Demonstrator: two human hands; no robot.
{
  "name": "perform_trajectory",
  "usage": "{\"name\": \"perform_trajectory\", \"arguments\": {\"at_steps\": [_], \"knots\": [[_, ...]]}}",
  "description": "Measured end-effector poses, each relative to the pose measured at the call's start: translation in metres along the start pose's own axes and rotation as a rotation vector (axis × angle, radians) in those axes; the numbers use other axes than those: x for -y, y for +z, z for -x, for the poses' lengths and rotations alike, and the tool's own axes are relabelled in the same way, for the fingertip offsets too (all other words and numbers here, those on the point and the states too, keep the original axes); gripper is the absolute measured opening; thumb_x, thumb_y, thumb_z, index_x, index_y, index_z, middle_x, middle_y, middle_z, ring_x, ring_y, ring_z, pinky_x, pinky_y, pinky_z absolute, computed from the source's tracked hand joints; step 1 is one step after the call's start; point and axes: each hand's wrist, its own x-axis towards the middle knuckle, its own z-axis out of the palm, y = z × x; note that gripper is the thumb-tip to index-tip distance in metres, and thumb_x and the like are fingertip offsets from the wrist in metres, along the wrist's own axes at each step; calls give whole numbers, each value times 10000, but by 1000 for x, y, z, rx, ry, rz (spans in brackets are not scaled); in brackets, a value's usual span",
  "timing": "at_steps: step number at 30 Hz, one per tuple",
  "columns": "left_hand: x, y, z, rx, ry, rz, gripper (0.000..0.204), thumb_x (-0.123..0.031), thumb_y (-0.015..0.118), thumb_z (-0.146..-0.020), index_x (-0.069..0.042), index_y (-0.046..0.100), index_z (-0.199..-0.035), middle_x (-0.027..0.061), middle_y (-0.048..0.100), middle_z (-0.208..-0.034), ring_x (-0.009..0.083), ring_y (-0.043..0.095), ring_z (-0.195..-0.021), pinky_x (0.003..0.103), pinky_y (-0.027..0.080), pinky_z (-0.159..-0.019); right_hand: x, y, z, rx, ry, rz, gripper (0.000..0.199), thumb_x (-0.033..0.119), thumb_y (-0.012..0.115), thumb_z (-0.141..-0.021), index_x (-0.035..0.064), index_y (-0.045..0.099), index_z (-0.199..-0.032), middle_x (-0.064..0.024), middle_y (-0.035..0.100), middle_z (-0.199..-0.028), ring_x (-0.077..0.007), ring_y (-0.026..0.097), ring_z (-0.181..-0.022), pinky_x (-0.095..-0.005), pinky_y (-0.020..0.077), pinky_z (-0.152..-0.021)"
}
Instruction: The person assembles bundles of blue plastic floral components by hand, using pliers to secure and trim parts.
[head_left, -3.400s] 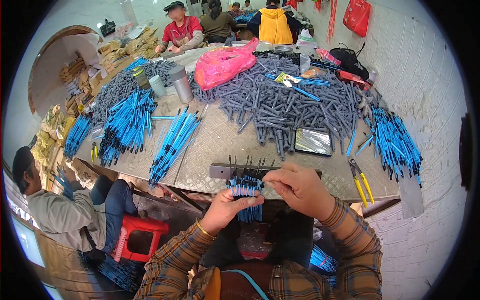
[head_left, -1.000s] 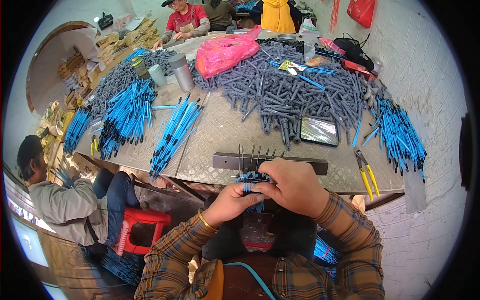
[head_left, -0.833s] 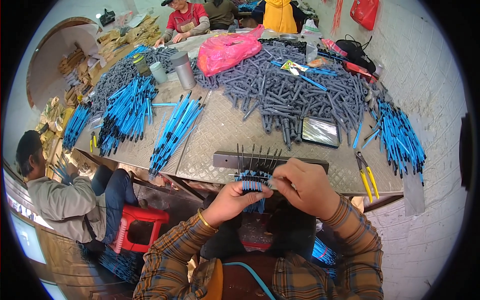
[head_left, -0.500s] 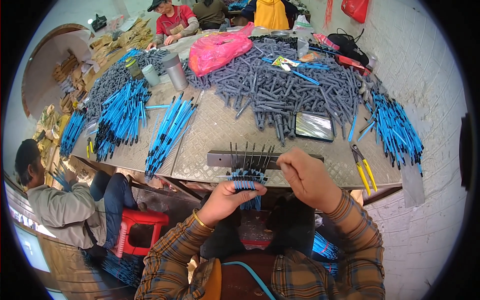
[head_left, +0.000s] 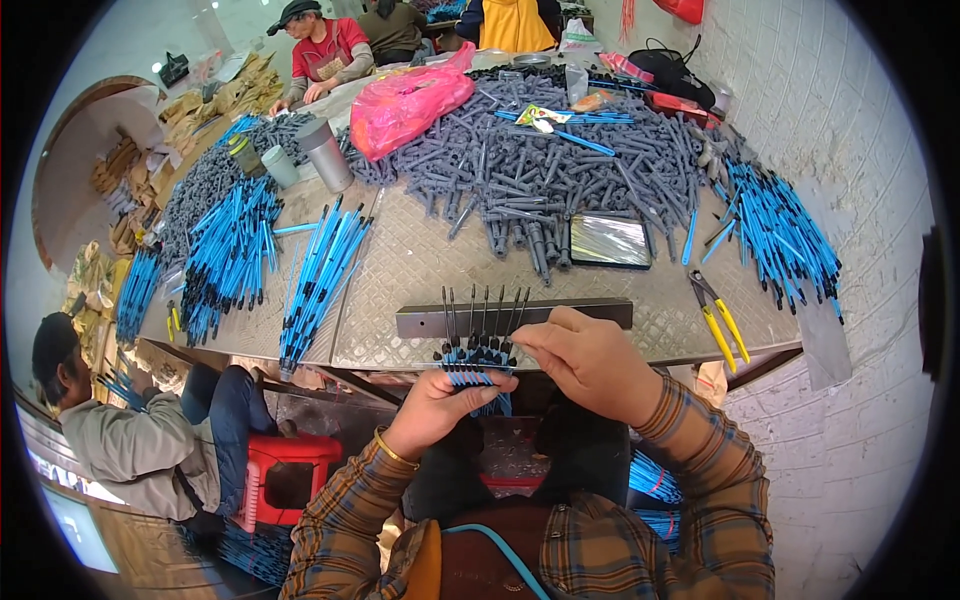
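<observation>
Wall and table: white brick-patterned wall [head_left: 790,130] on my right; before me, a table [head_left: 400,250] with a textured, pale top.
Grey heap: slim grey parts [head_left: 530,170] piled across the table's far half, a pink plastic bag [head_left: 410,105] lying on their left portion.
Blue bundle: small clutch of blue rods [head_left: 470,378] above my lap at the table's near edge, dark thin tips pointing up and away.
Left hand: my left hand [head_left: 445,408] is closed round that bundle, thumb laid across the front.
Right hand: my right hand [head_left: 585,362] is just right of the tips, fingers curled in, thumb near forefinger; I cannot tell whether they pinch something thin.
Metal bar: dark bar [head_left: 580,315] lying along the near edge, behind the tips.
Pliers: yellow-handled pair [head_left: 722,325] on the table to my right.
Shiny tray: black-rimmed tray [head_left: 610,240] against the heap's near side.
Neighbour: seated person [head_left: 130,430] at my left, on a red stool [head_left: 330,450].
</observation>
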Motion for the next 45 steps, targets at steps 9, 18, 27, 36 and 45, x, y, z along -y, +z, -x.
{"name": "perform_trajectory", "arguments": {"at_steps": [9,18,27,36,45], "knots": [[7,-1,1,20,18,-71,211,-9,551,-857,-22,616,-1058,37,637,-1022,123,560,-991,271,433,-872,14,-4,-5,82,-20,82,189,54,561,-812,56,587,-999,-116,522,-816,-297,564,-666,-340,448,-554],[5,-2,0,52,54,-127,209,-18,561,-855,-23,622,-1055,32,635,-1019,111,551,-980,263,427,-866,-2,8,-5,149,145,-414,230,56,510,-851,43,584,-1068,-64,508,-829,-169,529,-648,-262,426,-586],[2,-3,0,65,29,-169,204,-31,568,-854,-25,625,-1051,32,637,-1011,102,552,-951,255,430,-852,3,10,-4,133,219,-509,238,80,500,-878,49,588,-1097,-17,508,-809,-71,485,-682,-220,406,-604],[1,-4,2,90,-35,-137,201,-35,574,-853,-29,626,-1046,39,640,-1009,103,558,-951,249,429,-851,5,12,-5,130,211,-472,248,79,528,-851,67,595,-1089,-58,522,-797,-140,512,-698,-264,413,-625],[5,-9,3,95,-30,-169,199,-39,574,-855,-27,624,-1047,41,646,-1000,109,566,-951,254,436,-845,8,16,-9,144,187,-518,254,72,545,-836,65,591,-1085,-64,511,-791,-172,516,-679,-273,415,-609]]}}
